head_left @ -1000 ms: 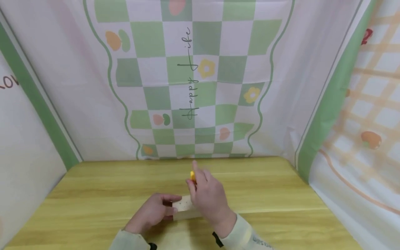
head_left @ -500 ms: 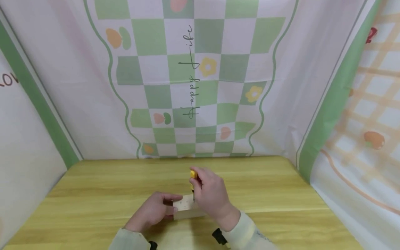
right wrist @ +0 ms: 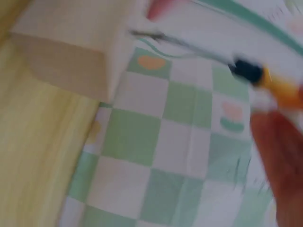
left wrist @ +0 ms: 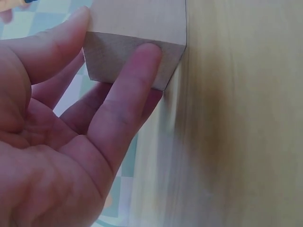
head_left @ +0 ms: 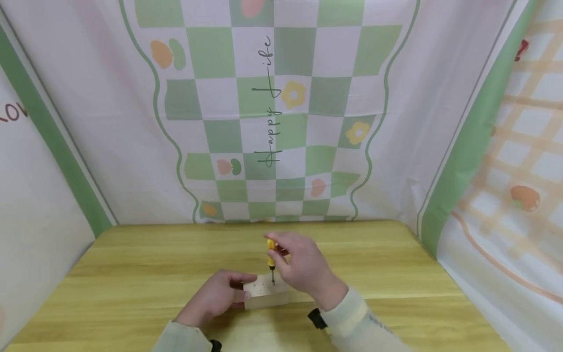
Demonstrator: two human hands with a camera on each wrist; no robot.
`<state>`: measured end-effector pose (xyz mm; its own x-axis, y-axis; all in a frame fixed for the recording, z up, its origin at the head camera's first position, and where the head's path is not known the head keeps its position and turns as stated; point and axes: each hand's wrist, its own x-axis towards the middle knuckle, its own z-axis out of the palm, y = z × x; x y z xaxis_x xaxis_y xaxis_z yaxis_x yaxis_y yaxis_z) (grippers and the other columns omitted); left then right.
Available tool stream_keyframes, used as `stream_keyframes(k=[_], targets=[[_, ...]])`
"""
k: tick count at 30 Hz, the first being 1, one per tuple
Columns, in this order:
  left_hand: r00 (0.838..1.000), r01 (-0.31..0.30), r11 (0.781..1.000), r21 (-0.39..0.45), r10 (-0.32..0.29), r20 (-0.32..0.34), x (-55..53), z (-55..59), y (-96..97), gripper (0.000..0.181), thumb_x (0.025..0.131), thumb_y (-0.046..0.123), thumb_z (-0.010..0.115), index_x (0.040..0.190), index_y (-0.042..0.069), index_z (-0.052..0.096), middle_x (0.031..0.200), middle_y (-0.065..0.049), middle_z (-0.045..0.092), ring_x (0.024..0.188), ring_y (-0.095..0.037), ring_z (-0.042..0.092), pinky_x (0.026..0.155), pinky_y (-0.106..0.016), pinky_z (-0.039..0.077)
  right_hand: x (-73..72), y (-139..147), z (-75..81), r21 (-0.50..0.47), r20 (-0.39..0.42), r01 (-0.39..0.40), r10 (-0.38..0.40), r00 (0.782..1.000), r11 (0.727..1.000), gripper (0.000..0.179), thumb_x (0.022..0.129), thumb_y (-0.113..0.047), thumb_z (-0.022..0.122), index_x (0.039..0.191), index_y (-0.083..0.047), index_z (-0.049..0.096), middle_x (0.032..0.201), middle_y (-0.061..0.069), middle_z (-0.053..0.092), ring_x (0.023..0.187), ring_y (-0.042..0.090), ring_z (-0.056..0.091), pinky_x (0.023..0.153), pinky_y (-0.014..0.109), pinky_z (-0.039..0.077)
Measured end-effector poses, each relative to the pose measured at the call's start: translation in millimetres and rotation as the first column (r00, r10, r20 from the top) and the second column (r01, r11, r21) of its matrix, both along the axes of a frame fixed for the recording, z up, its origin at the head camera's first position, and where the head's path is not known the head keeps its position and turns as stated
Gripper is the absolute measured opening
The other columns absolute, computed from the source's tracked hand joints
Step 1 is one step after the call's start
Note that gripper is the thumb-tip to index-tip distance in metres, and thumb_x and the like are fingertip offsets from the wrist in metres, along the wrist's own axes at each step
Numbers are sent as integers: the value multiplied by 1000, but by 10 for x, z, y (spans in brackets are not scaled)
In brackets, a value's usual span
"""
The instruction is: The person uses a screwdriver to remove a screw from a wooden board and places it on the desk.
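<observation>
A pale wooden block (head_left: 266, 299) with several small dark holes or dots in its top lies on the table. My left hand (head_left: 220, 296) grips its left end, thumb along the near top edge and a finger on the end face (left wrist: 113, 56) in the left wrist view. Above the block, my right hand (head_left: 303, 264) pinches the yellow handle of a screwdriver (head_left: 270, 254) between thumb and fingers. The screwdriver stands upright, its thin shaft pointing down, and its tip meets a small screw at the top face. In the right wrist view the shaft (right wrist: 189, 47) is blurred.
The wood-grain table (head_left: 154, 254) stretches around both hands. A checked green and white cloth (head_left: 290, 132) hangs behind it. More printed cloth (head_left: 506, 195) closes off the right side, and a white panel (head_left: 35, 195) the left.
My right hand has shifted and turned around the screwdriver, uncovering more of its handle and shaft and the block's right end. The left hand and block stay in place.
</observation>
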<state>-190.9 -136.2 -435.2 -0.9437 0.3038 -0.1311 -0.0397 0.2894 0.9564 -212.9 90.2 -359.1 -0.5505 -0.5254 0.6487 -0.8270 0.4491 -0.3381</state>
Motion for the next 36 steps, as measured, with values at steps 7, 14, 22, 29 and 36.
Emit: stream_keyframes(k=[7, 14, 22, 29, 36], targets=[[1000, -3, 999, 40, 2, 17, 14, -8, 9, 40, 86, -2, 73, 126, 3, 68, 106, -10, 63, 89, -22, 62, 74, -37, 59, 173, -230, -163, -69, -282, 304, -311, 908, 950, 38, 84, -11, 80, 118, 3, 66, 78, 2, 60, 59, 7, 51, 47, 16, 46], [1000, 8, 998, 65, -9, 16, 7, -20, -15, 40, 86, -3, 72, 126, 0, 67, 104, -10, 64, 89, -22, 62, 75, -38, 59, 240, -316, -119, -114, -253, 241, -263, 931, 964, 34, 81, 4, 77, 113, 8, 67, 75, 3, 57, 58, 8, 50, 50, 19, 50], [1000, 7, 999, 35, -7, 13, -16, -27, -14, 42, 85, -2, 73, 127, 2, 67, 110, -11, 63, 91, -23, 62, 75, -37, 59, -36, 56, 26, -53, 163, -130, 137, 977, 990, 30, 90, 2, 70, 119, -2, 68, 91, 0, 69, 75, 8, 63, 66, 23, 56], [1000, -8, 1000, 27, 8, 13, -28, -27, -3, 42, 85, -2, 74, 126, 4, 68, 116, -12, 63, 92, -24, 62, 75, -37, 59, -103, 182, 62, -65, 337, -159, 171, 926, 985, 36, 95, -3, 67, 130, -8, 64, 107, 1, 70, 87, 13, 68, 73, 28, 58], [1000, -6, 1000, 17, 6, 0, -14, -29, 1, 41, 85, -1, 74, 125, 3, 69, 113, -11, 64, 93, -23, 62, 75, -37, 59, 134, -117, -14, -25, -20, 223, -223, 975, 975, 41, 87, -17, 79, 124, -1, 68, 84, -2, 63, 67, 8, 54, 56, 20, 50]])
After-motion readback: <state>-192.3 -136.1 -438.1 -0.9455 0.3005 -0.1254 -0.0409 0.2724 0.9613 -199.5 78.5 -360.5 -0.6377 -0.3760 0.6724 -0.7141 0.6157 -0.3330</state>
